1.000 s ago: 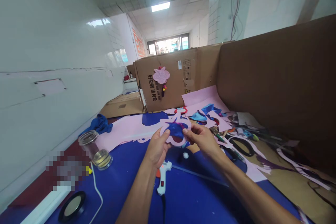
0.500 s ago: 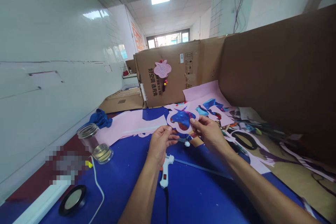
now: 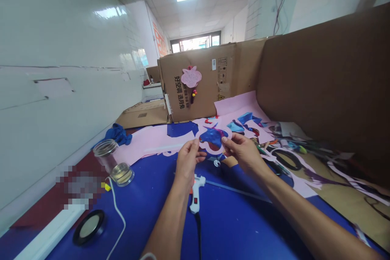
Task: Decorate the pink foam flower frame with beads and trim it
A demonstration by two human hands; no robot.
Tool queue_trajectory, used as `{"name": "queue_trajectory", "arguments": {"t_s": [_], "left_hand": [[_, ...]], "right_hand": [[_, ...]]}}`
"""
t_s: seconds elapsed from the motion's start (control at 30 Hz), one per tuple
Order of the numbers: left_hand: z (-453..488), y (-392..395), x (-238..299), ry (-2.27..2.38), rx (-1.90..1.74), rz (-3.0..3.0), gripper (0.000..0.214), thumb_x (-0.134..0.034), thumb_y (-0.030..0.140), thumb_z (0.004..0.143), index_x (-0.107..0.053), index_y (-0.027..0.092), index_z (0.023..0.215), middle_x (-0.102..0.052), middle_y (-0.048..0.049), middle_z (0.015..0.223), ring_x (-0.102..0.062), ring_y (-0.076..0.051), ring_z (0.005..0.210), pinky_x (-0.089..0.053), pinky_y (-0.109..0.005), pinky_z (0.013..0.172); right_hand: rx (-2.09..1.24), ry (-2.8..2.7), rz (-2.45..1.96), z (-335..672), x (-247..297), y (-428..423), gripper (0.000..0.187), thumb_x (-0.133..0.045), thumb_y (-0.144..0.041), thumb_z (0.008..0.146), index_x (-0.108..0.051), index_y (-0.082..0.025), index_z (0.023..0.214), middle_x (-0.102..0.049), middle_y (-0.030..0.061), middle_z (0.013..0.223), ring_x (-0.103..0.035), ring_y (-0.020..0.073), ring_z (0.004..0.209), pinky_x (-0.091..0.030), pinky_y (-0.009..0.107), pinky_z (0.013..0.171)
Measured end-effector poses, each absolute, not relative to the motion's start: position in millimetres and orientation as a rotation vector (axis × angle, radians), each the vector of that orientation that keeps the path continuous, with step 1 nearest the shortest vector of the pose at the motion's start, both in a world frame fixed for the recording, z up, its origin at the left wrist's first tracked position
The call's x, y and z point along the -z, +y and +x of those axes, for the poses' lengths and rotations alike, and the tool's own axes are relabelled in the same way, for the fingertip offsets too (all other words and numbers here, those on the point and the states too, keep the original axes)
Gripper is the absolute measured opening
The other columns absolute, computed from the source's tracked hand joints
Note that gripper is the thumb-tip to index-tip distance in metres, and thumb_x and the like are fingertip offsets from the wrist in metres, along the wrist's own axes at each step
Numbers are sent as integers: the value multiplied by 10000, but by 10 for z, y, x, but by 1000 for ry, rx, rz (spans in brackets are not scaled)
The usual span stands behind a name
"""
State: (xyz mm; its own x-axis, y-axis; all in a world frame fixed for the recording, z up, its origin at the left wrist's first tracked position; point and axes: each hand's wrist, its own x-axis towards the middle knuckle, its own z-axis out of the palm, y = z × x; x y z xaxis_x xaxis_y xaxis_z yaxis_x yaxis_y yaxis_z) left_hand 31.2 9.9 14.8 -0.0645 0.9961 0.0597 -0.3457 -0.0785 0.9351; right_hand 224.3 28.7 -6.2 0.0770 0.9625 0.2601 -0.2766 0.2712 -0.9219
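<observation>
- Two hands meet at one small craft piece (image 3: 213, 138), held up above the middle of the blue table cover (image 3: 231, 227), just beyond the glue gun.
- It is a flat pink cutout with a lobed, flower-like outline and a shiny blue centre showing a dark red patch at its lower edge.
- Right hand (image 3: 243, 152): thumb and forefinger pinched on the cutout's right edge, other fingers curled under.
- Left hand (image 3: 187, 160): fingers bent close, thumb and fingertips at the cutout's left edge; whether they grip it or only touch it cannot be told.
- Near the wrists a white glue gun (image 3: 196, 193) lies on the blue cover, its black cord running toward the near edge.
- Far of the hands, pink sheets (image 3: 146, 144) and glossy blue scraps (image 3: 248, 118) lie spread flat.
- Left: a clear glass jar (image 3: 111, 160) tipped on its side, a round black-rimmed disc (image 3: 89, 227) nearer, a crumpled blue cloth (image 3: 117, 134) farther.
- Brown corrugated cardboard walls (image 3: 319, 81) stand far and right; a similar pink flower ornament (image 3: 191, 77) hangs on the far one.
</observation>
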Motion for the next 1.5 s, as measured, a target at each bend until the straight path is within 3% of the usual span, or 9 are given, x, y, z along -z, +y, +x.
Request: {"name": "queue_trajectory", "arguments": {"t_s": [0.13, 0.33, 0.47, 0.57, 0.77, 1.03, 1.17, 1.33, 1.5], "left_hand": [[367, 66, -154, 811, -1412, 952, 508, -962, 551, 676, -757, 149, 911, -792, -75, 870, -747, -176, 753, -593, -277, 717], [363, 69, -134, 856, -1375, 899, 472, -987, 489, 658, -766, 129, 869, -804, -100, 828, -754, -189, 711, -598, -272, 654], [374, 35, -145, 851, -1323, 974, 503, -977, 508, 664, -799, 120, 930, -821, -122, 878, -770, -206, 750, -612, -277, 669], [378, 19, -157, 835, -1349, 1003, 492, -967, 489, 687, -808, 143, 998, -829, -105, 925, -767, -201, 748, -617, -286, 672], [336, 39, -157, 893, -1384, 953, 485, -1003, 466, 604, -788, 147, 899, -801, -71, 817, -731, -184, 660, -572, -266, 602], [307, 69, -171, 864, -1432, 992, 410, -1010, 437, 592, -768, 140, 739, -672, 11, 623, -540, -78, 550, -461, -205, 575], [277, 112, -130, 891, -1478, 956, 385, -1007, 414, 597, -761, 142, 715, -643, 23, 590, -492, -62, 524, -394, -192, 541], [240, 159, -100, 886, -1481, 917, 390, -1008, 410, 590, -762, 142, 732, -684, 9, 633, -537, -76, 552, -427, -208, 577], [264, 141, -110, 855, -1476, 945, 359, -996, 393, 607, -771, 144, 733, -700, 0, 637, -566, -92, 562, -448, -226, 602]], "right_hand": [[-1115, -1164, -813, 2221, 73, 270, 451, -918, -567, 763, -658, -199, 751, -585, -39, 642, -478, 120, 580, -386, 272, 569], [-1156, -1099, -833, 2210, -11, 254, 452, -915, -587, 741, -767, -195, 909, -704, 7, 813, -563, 144, 687, -417, 259, 604], [-1172, -1022, -805, 2195, -68, 235, 474, -954, -588, 660, -764, -188, 830, -679, -7, 726, -515, 127, 610, -412, 266, 583], [-1168, -1035, -808, 2158, -87, 198, 463, -954, -589, 645, -758, -192, 779, -687, 6, 720, -545, 146, 632, -453, 285, 620], [-1157, -1110, -802, 2085, -86, 149, 416, -924, -572, 692, -761, -196, 759, -687, 10, 703, -571, 161, 648, -471, 294, 637], [-1167, -1232, -840, 2132, -77, 166, 468, -913, -619, 698, -727, -189, 699, -661, 7, 663, -575, 162, 639, -474, 303, 643], [-1304, -1218, -839, 2133, -60, 184, 490, -934, -625, 673, -745, -183, 769, -658, -10, 696, -549, 133, 631, -458, 277, 639], [-1349, -1114, -790, 2144, -70, 201, 554, -926, -687, 655, -670, -197, 689, -592, -23, 672, -514, 128, 623, -461, 260, 603], [-1301, -1158, -782, 2140, -78, 201, 463, -920, -615, 710, -748, -193, 791, -667, -3, 742, -548, 129, 638, -457, 261, 616]]}}
